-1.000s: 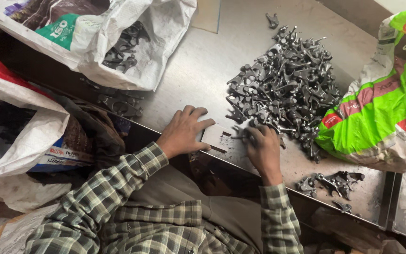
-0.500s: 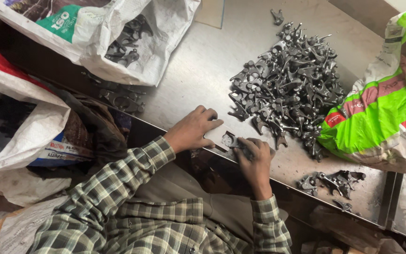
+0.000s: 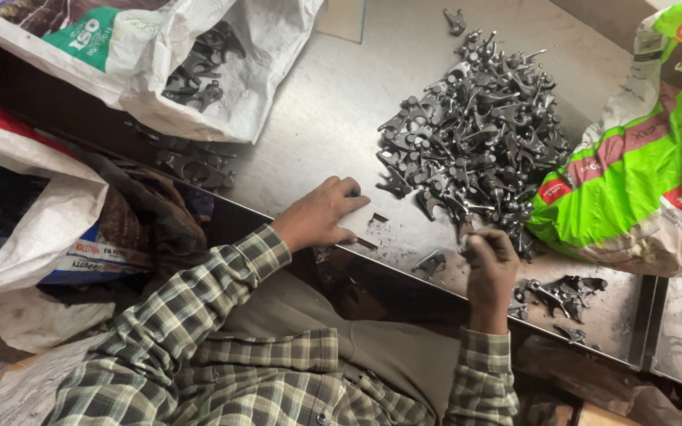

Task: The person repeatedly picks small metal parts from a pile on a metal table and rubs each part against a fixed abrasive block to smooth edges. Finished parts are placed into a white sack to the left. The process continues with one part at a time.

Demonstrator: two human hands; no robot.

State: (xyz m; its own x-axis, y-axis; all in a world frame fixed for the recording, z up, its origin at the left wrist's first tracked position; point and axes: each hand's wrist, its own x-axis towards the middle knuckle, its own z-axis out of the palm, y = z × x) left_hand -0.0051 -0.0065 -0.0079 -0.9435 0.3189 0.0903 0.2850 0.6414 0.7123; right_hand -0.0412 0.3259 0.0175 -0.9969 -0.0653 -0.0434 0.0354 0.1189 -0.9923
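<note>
Bench edge: on the near rim of the steel bench (image 3: 317,118) both hands are at work, plaid sleeves reaching up from below.
Left hand (image 3: 321,214): lies palm-down and spread flat over a pale notched gauge plate (image 3: 363,218), pressing it to the bench; the fingers are open and grip nothing.
Right hand (image 3: 489,264): curled into a loose fist just below the heap; it seems to pinch a small dark part at the fingertips, but the part is too hidden to be sure.
Loose part (image 3: 431,263): one dark forged piece lies on the bench between the two hands, nearer the right.
Heap of forged parts (image 3: 475,142): a large pile of dark grey metal pieces, mid-bench, just beyond the right hand.
Small cluster (image 3: 560,293): a few like pieces right of the right hand, near the bench edge.
Green sack (image 3: 641,166): leans at the right, touching the heap.
White sack (image 3: 199,71): upper left, open, with dark parts inside.
</note>
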